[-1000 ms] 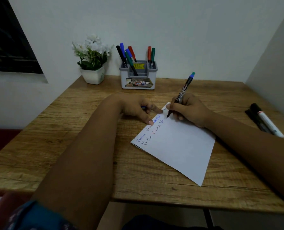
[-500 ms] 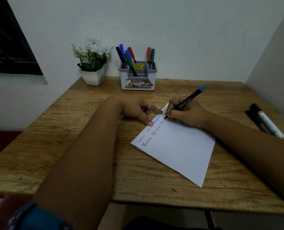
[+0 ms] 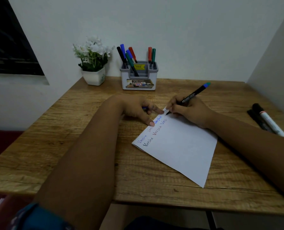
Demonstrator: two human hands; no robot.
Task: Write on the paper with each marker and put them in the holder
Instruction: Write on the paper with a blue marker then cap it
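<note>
A white paper (image 3: 179, 146) lies at an angle on the wooden table (image 3: 71, 146), with "Varsha" written several times along its left edge in different colours. My right hand (image 3: 189, 110) grips a black marker with a blue end (image 3: 194, 93), its tip touching the paper's far corner. My left hand (image 3: 138, 108) presses two fingertips on the paper's upper left edge. A small blue piece (image 3: 144, 107), seemingly the cap, shows between its curled fingers. The grey holder (image 3: 138, 75) stands at the back with several markers upright in it.
A white pot of flowers (image 3: 94, 77) stands left of the holder against the wall. Two markers, one black (image 3: 257, 117) and one white (image 3: 270, 123), lie near the table's right edge. A wall closes the right side.
The marker in my right hand has tipped from nearly upright to a low slant to the right, and its tip has moved to the paper's far corner. My left hand has stayed put.
</note>
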